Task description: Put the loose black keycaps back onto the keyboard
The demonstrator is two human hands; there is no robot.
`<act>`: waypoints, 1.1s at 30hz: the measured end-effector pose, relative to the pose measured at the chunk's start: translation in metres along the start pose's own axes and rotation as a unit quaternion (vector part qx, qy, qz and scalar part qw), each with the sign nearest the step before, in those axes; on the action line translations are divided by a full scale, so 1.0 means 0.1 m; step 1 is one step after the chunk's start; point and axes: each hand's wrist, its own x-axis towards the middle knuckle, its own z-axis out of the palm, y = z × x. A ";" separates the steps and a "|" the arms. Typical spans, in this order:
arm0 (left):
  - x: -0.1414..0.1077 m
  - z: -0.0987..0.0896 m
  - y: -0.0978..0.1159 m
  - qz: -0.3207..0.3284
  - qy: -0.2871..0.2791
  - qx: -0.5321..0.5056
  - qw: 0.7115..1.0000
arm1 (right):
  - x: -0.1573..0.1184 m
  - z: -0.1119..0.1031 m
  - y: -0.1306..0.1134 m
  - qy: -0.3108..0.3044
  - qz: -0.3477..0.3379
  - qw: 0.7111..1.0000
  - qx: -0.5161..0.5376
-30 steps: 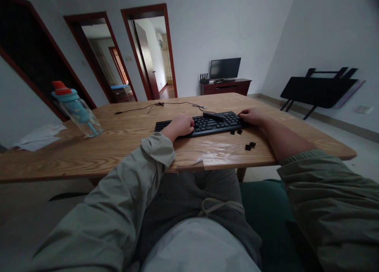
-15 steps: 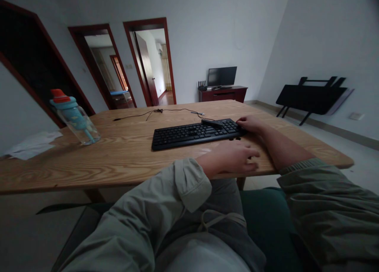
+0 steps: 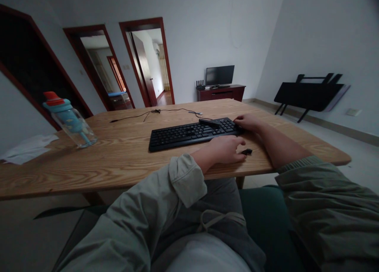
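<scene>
A black keyboard (image 3: 177, 137) lies on the wooden table in front of me, with a dark bar-shaped piece (image 3: 209, 123) resting across its upper keys. My right hand (image 3: 250, 123) has its bent fingers around the keyboard's right end. Just in front of the keyboard, my left hand (image 3: 226, 149) is low over the tabletop with its fingers apart. Close to its fingertips are small black pieces that look like keycaps (image 3: 247, 151). Whether the fingers touch them is hard to tell.
A thin black cable (image 3: 133, 115) runs across the table (image 3: 118, 161) behind the keyboard. To the left stand a clear bottle (image 3: 72, 122) with a red and blue top and some white tissue (image 3: 26, 149). A monitor (image 3: 219, 75) and a folded black table (image 3: 308, 95) are farther off.
My left hand has shifted slightly left and up. The small black pieces now show at its fingertips, farther right and nearer me than before. My right hand stays at the keyboard's end.
</scene>
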 end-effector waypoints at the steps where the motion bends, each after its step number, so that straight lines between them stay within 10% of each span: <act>1: 0.02 0.02 0.00 0.003 -0.002 0.004 1.000 | 0.01 0.00 0.01 0.001 0.001 1.000 -0.004; 20: -0.46 -0.46 -0.45 -0.044 -0.043 -0.041 0.997 | -0.04 -0.02 -0.04 0.007 -0.003 1.000 -0.003; 33: -0.41 -0.29 -0.55 0.001 -0.025 -0.113 0.993 | 0.01 0.00 0.02 0.009 0.005 1.000 -0.002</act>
